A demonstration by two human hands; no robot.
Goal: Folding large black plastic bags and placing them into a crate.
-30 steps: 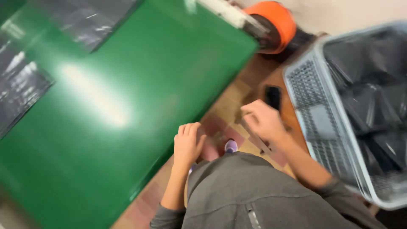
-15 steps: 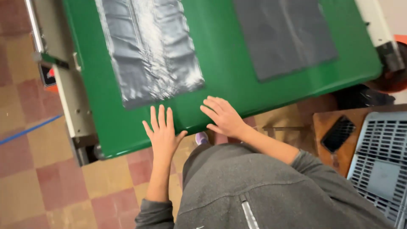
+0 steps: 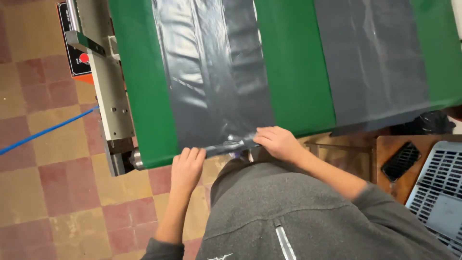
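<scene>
Plastic bags number two on the green conveyor belt [image 3: 293, 72]: the nearer grey plastic bag [image 3: 211, 72] lies flat and glossy, running lengthwise down to the belt's near edge, and a second grey bag [image 3: 375, 62] lies flat well to its right, with a strip of bare green between them. Two hands are at work, both at the near end of the first bag. The left hand [image 3: 186, 168] rests at the belt's edge with its fingers held together and curled over the lip, touching the bag's lower left corner; whether it pinches the film or only presses on it cannot be told from this angle. The right hand [image 3: 278, 142] is half closed, fingers bent down onto the bag's crumpled bottom edge, where the film bunches between the two hands. The hands sit apart from each other, near the two ends of the bag's near edge. One metal frame rail [image 3: 111, 96] runs along the belt's left side, with one black control panel carrying a red button [image 3: 76, 55] above it. One blue line [image 3: 48, 130] crosses the tiled floor [image 3: 53, 192]. At right, one dark phone [image 3: 401, 161] lies on a wooden surface [image 3: 392, 185] beside one pale slotted crate [image 3: 440, 197].
</scene>
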